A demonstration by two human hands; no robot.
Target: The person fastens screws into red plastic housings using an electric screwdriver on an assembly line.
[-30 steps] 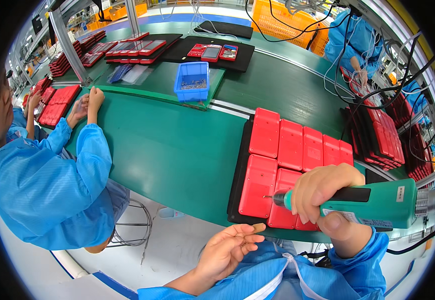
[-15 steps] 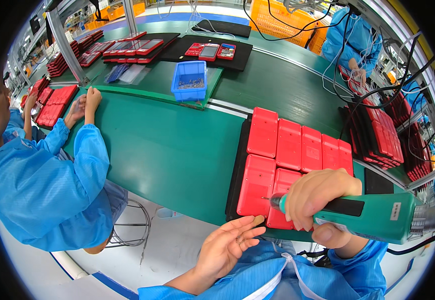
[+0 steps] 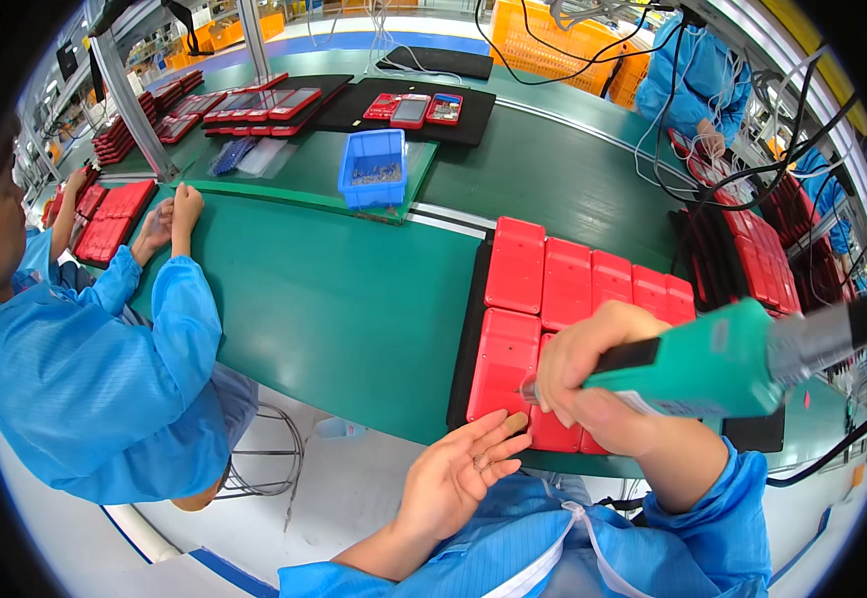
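My right hand (image 3: pixel 593 374) is wrapped round a green electric screwdriver (image 3: pixel 697 367), which is tilted and blurred by motion. Its tip hovers low over the lower row of red plastic casings (image 3: pixel 503 364); whether it touches cannot be told. Palm up at the near edge of that row, my left hand (image 3: pixel 453 478) has its fingers loosely curled, holding small metal screws (image 3: pixel 480 462) among them. One fingertip wears a tan finger cot (image 3: pixel 516 423) and lies beside the near casing's corner. The casings lie in two rows on a black mat (image 3: pixel 465 369); my right hand hides part of them.
A blue bin (image 3: pixel 373 164) of small metal parts stands on the green bench (image 3: pixel 334 299). To the left sits a co-worker in a blue sleeve (image 3: pixel 186 309). Stacks of red casings (image 3: pixel 757 249) and hanging black cables (image 3: pixel 653 149) are at the right.
The screwdriver's rear end has swung up, and my right hand has shifted slightly left and up. My left hand stays nearly in place, its fingertips a little higher.
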